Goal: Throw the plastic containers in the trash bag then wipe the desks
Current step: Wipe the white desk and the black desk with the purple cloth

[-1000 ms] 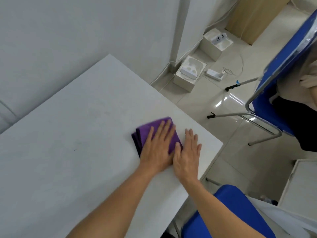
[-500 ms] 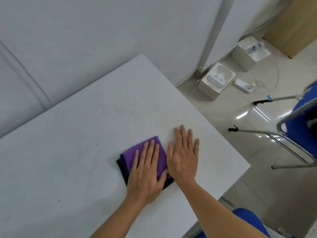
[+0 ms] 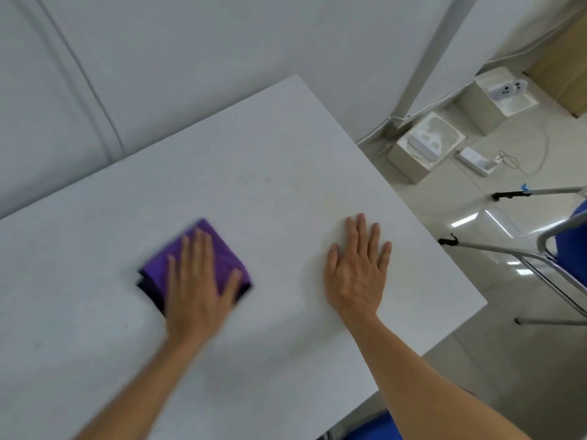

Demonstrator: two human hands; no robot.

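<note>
1. The white desk (image 3: 270,160) fills most of the view, its far edge against the wall (image 3: 190,42).
2. A blue chair (image 3: 568,246) with metal legs stands on the floor to the right.
3. Two open boxes (image 3: 425,144) sit on the floor by the wall.
4. The right hand (image 3: 357,271) lies flat on the desk, fingers straight and slightly spread.
5. The left hand (image 3: 197,287), blurred, presses flat with straight fingers on the cloth.
6. The folded purple cloth (image 3: 193,255) lies on the desk, well apart from the right hand.

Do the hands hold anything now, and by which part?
Nothing is gripped. The left hand presses flat on top of the purple cloth; the right hand lies flat on the desk.
</note>
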